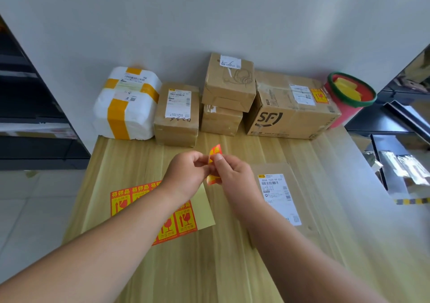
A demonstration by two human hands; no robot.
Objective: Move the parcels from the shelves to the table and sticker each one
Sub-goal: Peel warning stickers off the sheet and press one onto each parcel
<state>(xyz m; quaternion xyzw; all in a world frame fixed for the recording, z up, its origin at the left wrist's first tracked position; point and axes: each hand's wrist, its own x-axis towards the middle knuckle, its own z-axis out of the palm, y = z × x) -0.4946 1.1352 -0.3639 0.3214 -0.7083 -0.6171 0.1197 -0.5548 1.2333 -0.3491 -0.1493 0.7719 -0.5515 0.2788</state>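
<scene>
Parcels on the pale wooden worktop (209, 267) number six. Five stand in a row against the grey wall: one white foam box bound in yellow tape (126, 102), one brown taped carton with a white label (176, 114), and two small brown cardboard boxes stacked, the upper box (229, 81) on the lower box (221, 120). The fifth is one large brown cardboard box printed SF (290, 111). The sixth, a flat brown cardboard mailer (302, 186), lies nearer me, just right of my right hand and partly under that forearm.

My two hands meet above the middle of the worktop. My left hand (186, 172) and my right hand (232, 174) together pinch one curled red-and-yellow sticker (215, 151), the right thumb pressed on its face. It touches none of the six parcels.

One pale backing sheet of red-and-yellow stickers (121, 200) lies flat under my left forearm; the arm hides part of it, so I cannot count them. One applied sticker (320, 96) sits on top of the SF box, beside its label.

One red round bucket with a green rim (339, 116) stands at the far right corner with yellow pieces inside, their number unclear. Dark shelves flank the worktop, one unit at left (35, 116) and one at right (395, 121).
</scene>
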